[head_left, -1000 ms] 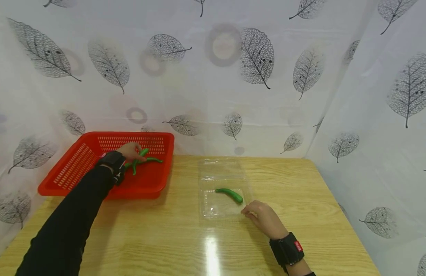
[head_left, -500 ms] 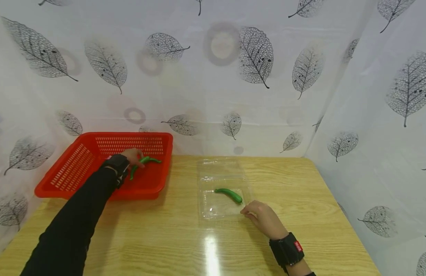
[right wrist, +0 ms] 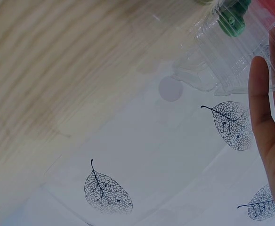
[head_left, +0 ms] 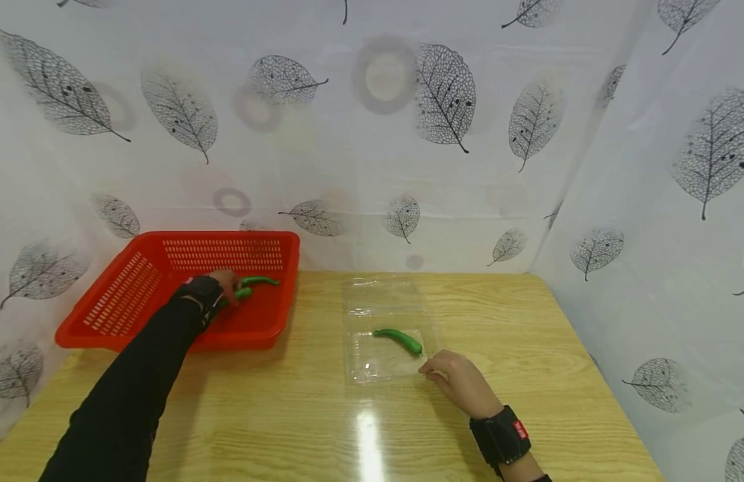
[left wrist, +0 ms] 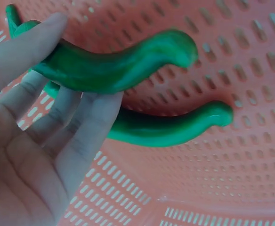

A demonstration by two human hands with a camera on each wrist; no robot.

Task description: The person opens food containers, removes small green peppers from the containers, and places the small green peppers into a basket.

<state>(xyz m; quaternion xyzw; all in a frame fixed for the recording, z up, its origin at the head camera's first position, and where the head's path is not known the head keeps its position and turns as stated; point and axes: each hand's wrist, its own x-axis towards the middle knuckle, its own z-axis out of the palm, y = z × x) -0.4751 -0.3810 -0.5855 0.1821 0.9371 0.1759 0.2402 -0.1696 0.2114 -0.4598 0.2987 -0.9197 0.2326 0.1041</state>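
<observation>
My left hand (head_left: pixel 228 284) is down inside the red basket (head_left: pixel 288 294), pinching a green chili pepper (left wrist: pixel 114 73) between thumb and fingers. Just behind that pepper in the left wrist view, a second green chili pepper (left wrist: pixel 165 131) lies in the basket, partly hidden by my fingers. On the table to the right stands a transparent plastic box (head_left: pixel 361 355) with its lid (head_left: pixel 384 291) folded back. One curved green chili pepper (head_left: pixel 399 339) lies in the box. My right hand (head_left: pixel 459 381) pinches the box's near right corner; the rim passes between thumb and fingers in the right wrist view.
The wooden table (head_left: pixel 275 415) runs up to a white sheet (head_left: pixel 348 167) printed with leaves at the back, left and right. The slotted basket walls rise around my left hand. Bright glare lies on the table in front of the box.
My left hand has turned and moved slightly lower in the basket, shifting the gripped pepper away from the other one. My right hand and the pepper in the box stay put.
</observation>
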